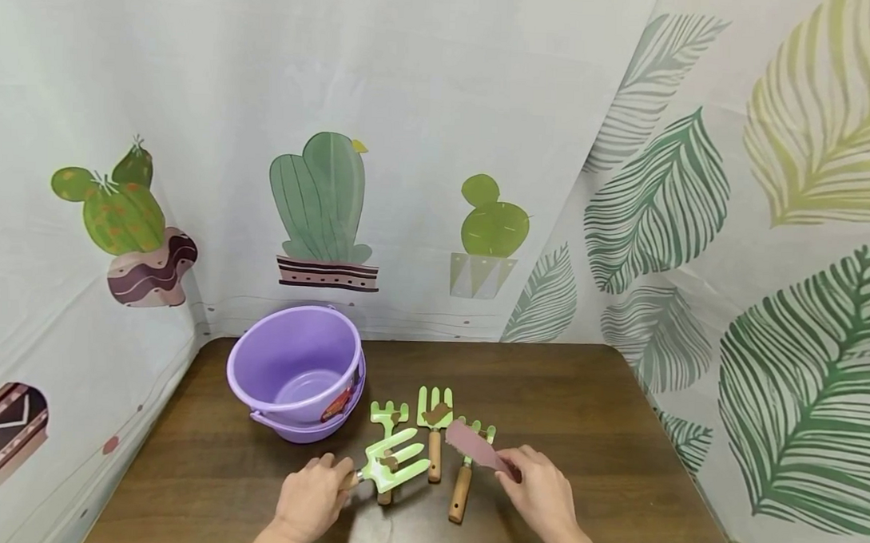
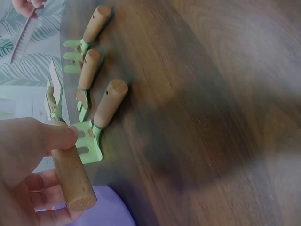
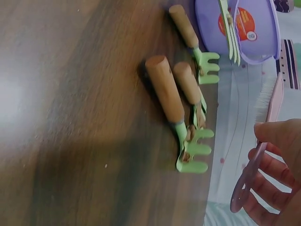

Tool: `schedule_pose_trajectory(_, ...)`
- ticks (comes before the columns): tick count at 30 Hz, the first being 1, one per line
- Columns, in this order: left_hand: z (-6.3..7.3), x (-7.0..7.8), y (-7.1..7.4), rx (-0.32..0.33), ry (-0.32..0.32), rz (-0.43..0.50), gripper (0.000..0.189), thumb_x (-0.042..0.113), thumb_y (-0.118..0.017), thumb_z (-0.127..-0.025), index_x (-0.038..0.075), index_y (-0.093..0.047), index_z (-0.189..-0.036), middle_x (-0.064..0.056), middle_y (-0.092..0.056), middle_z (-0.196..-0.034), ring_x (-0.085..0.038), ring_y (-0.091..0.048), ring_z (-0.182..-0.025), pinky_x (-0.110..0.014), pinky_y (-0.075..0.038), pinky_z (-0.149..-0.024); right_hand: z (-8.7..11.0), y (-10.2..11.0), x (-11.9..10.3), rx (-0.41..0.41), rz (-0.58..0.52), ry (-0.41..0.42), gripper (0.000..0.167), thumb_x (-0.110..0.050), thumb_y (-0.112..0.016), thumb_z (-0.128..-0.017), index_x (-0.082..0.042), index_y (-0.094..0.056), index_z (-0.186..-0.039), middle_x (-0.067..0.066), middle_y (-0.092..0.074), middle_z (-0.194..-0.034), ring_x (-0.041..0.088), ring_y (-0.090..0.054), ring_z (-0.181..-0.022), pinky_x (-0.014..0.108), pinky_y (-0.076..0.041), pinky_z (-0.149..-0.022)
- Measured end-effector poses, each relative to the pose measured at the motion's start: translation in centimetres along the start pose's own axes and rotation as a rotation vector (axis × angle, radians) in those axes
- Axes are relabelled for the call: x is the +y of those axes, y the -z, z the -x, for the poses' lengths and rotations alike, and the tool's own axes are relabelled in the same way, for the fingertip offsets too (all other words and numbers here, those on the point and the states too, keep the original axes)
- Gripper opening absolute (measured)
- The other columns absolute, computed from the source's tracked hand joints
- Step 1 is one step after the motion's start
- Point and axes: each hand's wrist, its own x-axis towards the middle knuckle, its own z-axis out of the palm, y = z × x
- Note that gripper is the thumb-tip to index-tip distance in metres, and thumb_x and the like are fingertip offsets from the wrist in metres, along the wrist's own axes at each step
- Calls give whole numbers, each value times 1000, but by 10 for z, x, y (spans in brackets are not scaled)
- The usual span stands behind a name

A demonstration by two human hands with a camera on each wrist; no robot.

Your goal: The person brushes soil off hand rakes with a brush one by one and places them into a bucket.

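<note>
Left hand grips fork, right hand pinches brush.

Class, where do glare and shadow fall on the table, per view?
Left wrist: broad dark shadow across the table, pale sheen towards upper right; right wrist: bright glare at the left edge, shadow beside the largest-looking wooden handle; head: fairly even light.

Glare pales the tabletop — wrist views dimmer than head.

Over the desk, the left hand grips a green garden fork, the right hand a pink brush; a purple bucket stands behind.
</note>
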Motion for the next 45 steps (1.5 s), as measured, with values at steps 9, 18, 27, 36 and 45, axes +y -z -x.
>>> schedule_pose_trajectory(9,-4,11,-3,18,-33,10,42,28,-85,-47,20,-52,-72,2,-49,-64,-18,-52,-56,-32,-38,-36,-4,-7,-18,-2,25,64,26,-25,-82,-62,-28,-68,-85,-19,-54,-73,0,-49,-65,21,-40,-48)
schedule_pose_trajectory(18,-11,18,-3,-7,-36,21,40,28,-85,-51,20,-52,-72,3,-48,-64,-18,-52,-57,-32,-38,-38,-7,-14,-26,51,15,126,26,-25,-82,-61,-27,-69,-84,-18,-57,-75,3,-51,-64,24,-43,-49)
schedule_pose_trajectory(27,-11,25,-4,-27,-33,18,39,28,-85,-51,20,-52,-71,3,-47,-64,-17,-52,-58,-32,-38,-38,-6,-20,-37,53,7,209,27,-22,-81,-60,-26,-70,-84,-17,-57,-76,3,-51,-64,22,-43,-51)
schedule_pose_trajectory(36,-11,30,-4,-36,-27,15,39,29,-85,-51,18,-53,-72,3,-49,-64,-16,-52,-56,-31,-40,-39,1,-28,-44,98,33,326,30,-22,-83,-54,-24,-70,-81,-16,-55,-72,4,-47,-62,20,-39,-53)
schedule_pose_trajectory(45,-9,30,-3,-50,-20,-6,39,31,-85,-51,19,-54,-72,3,-49,-64,-16,-52,-56,-32,-41,-40,1,-29,-44,121,56,334,26,-23,-82,-55,-25,-71,-79,-16,-53,-70,3,-45,-61,17,-33,-51)
